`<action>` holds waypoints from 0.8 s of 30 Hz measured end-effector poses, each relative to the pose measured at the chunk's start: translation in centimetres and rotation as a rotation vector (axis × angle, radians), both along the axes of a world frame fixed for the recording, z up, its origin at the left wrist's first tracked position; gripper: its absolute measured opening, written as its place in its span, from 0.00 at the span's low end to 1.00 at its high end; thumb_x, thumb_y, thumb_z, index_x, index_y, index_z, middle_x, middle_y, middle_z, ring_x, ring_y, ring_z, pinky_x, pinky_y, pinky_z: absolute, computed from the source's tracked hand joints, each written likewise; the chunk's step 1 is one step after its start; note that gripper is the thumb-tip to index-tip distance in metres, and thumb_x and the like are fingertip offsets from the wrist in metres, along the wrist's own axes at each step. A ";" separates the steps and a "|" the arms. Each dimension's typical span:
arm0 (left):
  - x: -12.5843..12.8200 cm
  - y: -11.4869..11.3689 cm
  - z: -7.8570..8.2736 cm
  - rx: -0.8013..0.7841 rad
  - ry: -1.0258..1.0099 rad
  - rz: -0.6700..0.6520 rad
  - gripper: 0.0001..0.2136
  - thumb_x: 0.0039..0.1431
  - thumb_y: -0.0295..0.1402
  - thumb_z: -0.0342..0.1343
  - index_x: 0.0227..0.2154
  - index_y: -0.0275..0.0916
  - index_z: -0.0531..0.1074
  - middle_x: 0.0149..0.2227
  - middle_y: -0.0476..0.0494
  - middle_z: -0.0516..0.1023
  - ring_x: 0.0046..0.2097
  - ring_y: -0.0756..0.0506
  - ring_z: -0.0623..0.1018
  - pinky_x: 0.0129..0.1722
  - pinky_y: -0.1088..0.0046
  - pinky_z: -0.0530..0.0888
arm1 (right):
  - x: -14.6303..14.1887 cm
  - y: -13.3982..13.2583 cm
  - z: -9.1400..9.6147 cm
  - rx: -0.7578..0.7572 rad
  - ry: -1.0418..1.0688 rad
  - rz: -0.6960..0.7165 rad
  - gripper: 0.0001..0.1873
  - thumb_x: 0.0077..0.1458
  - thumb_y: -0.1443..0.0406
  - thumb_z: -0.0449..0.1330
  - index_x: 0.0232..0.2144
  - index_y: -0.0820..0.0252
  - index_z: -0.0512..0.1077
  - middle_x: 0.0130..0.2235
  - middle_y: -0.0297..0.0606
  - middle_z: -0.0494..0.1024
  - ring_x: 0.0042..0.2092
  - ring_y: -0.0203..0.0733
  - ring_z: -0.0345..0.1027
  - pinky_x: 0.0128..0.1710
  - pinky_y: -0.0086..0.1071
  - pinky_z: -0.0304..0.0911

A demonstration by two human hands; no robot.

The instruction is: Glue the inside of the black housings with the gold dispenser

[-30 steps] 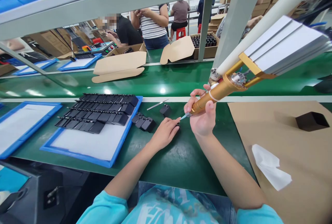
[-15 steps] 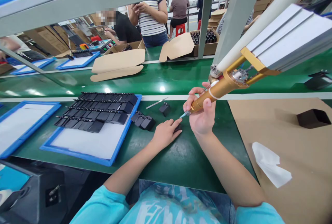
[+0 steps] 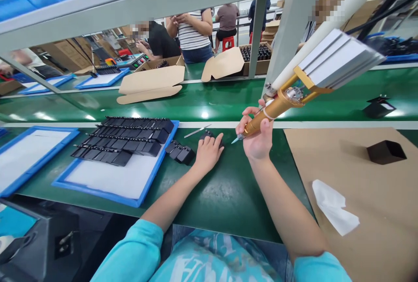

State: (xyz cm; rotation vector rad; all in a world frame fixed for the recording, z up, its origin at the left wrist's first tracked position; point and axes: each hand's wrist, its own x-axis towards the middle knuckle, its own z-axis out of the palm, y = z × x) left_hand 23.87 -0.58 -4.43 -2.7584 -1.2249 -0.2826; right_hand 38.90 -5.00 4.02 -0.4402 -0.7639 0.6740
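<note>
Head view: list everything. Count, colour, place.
Gold tool: 1, gold, centre
Trays: several, blue, left
Rowed blocks: many, black, on tray
Loose blocks: about 3, black, beside tray
Half-hidden block: 1+, black, centre
Metal stick: 1, silver, near centre
Cardboard sheet: 1, brown, right
Paper: 1, white, on cardboard
Hollow shell: 1, black, on cardboard
Far block: 1, black, far right
Open cartons: 2, brown, behind
Bench: 1, green, foreground
Bin: 1, blue, upper left
Stools: 2, red, background
People: several, mixed clothes, background
Frame: 1, pale grey, overhead
Left hand: 1, bare, at block
Right hand: 1, bare, around tool
</note>
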 end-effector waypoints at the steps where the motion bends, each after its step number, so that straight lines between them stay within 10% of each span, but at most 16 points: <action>1: 0.5 0.5 0.0 0.013 0.001 0.012 0.24 0.67 0.37 0.48 0.63 0.37 0.59 0.41 0.35 0.74 0.49 0.35 0.69 0.46 0.59 0.65 | 0.7 0.2 -0.1 0.007 -0.010 0.010 0.20 0.51 0.47 0.59 0.41 0.49 0.63 0.36 0.29 0.71 0.22 0.29 0.64 0.18 0.28 0.60; 8: 4.5 1.7 1.6 0.048 -0.246 -0.022 0.30 0.62 0.37 0.56 0.65 0.38 0.55 0.57 0.30 0.65 0.58 0.31 0.65 0.54 0.53 0.64 | 5.5 0.6 -0.7 -0.027 -0.013 0.007 0.27 0.50 0.41 0.54 0.45 0.48 0.67 0.38 0.32 0.73 0.21 0.30 0.63 0.16 0.28 0.59; 16: 11.4 2.0 1.4 -0.415 -0.259 -0.106 0.35 0.60 0.35 0.58 0.66 0.34 0.49 0.49 0.33 0.75 0.51 0.37 0.76 0.47 0.64 0.73 | 7.7 0.5 -1.1 -0.078 0.025 -0.065 0.25 0.49 0.40 0.54 0.38 0.50 0.69 0.37 0.31 0.74 0.20 0.29 0.64 0.17 0.27 0.59; 24: 3.1 -0.8 2.6 -0.335 -0.232 -0.018 0.28 0.58 0.36 0.57 0.60 0.40 0.57 0.43 0.40 0.80 0.45 0.37 0.80 0.43 0.64 0.74 | 7.1 0.7 -0.9 -0.074 0.040 -0.069 0.25 0.50 0.41 0.53 0.39 0.51 0.66 0.36 0.32 0.74 0.20 0.31 0.65 0.15 0.28 0.58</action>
